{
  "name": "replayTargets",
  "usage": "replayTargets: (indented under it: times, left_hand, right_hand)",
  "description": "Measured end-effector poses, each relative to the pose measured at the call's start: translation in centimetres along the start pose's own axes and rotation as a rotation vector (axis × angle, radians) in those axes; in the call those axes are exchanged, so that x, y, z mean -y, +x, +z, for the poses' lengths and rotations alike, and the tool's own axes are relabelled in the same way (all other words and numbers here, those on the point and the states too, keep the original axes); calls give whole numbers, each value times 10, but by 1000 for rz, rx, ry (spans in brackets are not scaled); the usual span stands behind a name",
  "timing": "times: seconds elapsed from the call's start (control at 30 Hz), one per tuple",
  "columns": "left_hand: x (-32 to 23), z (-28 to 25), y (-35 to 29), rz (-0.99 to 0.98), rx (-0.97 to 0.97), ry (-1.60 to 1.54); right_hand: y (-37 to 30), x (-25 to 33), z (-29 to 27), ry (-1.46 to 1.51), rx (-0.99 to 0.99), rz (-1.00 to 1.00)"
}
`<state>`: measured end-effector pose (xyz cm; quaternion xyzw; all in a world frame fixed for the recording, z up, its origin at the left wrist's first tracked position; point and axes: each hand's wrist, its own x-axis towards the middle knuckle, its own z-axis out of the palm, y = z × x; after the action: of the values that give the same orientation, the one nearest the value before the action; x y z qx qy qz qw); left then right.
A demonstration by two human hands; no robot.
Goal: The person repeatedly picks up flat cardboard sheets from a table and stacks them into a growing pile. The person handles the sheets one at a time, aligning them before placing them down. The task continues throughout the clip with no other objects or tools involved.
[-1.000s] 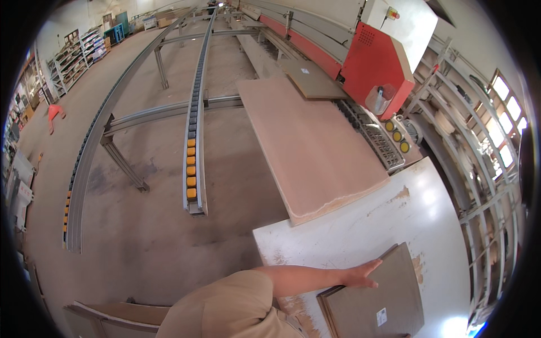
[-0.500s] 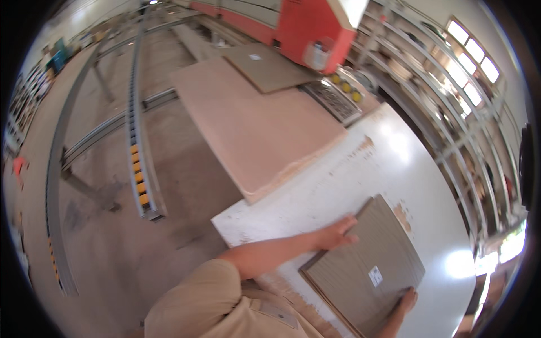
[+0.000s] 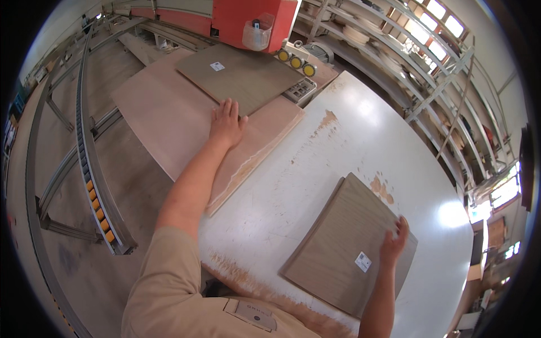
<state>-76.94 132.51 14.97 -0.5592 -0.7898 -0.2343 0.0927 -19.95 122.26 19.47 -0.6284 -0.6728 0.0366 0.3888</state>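
Observation:
My left hand [image 3: 227, 125] reaches forward with its fingers stretched out flat. Its fingertips rest at the near edge of a brown wood-grain panel [image 3: 242, 76] that bears a small white label. That panel lies on a larger pinkish board [image 3: 152, 107]. Closer to me, a stack of similar brown panels [image 3: 332, 242] lies on the white worktable [image 3: 259, 231], the top one also labelled. Over the right part of this stack is my right hand [image 3: 394, 242], fingers apart and holding nothing; whether it touches the top panel is hard to tell.
A red machine [image 3: 231, 19] with a clear holder stands beyond the far panel, beside round yellow pieces [image 3: 297, 62]. At the left run metal rails [image 3: 84, 141] with orange rollers. Shelving racks [image 3: 394, 62] line the right side. The white tabletop has worn brown patches.
My left hand has left the stack's edge and moved forward and left to the far panel. My right hand has lifted from the near right edge of the stack. The view has shifted.

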Motion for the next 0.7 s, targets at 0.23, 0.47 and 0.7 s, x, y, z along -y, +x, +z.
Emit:
replayTargets:
  times: [0.23, 0.47, 0.7]
  left_hand:
    - [-2, -4, -15, 436, 34, -371]
    - [-11, -21, -30, 613, -100, -563]
    - [12, 12, -9, 52, -535, -575]
  right_hand:
    - [77, 147, 172, 828, 512, 324]
    - [109, 203, 271, 1239, 502, 803]
    - [107, 187, 253, 1400, 472, 1069]
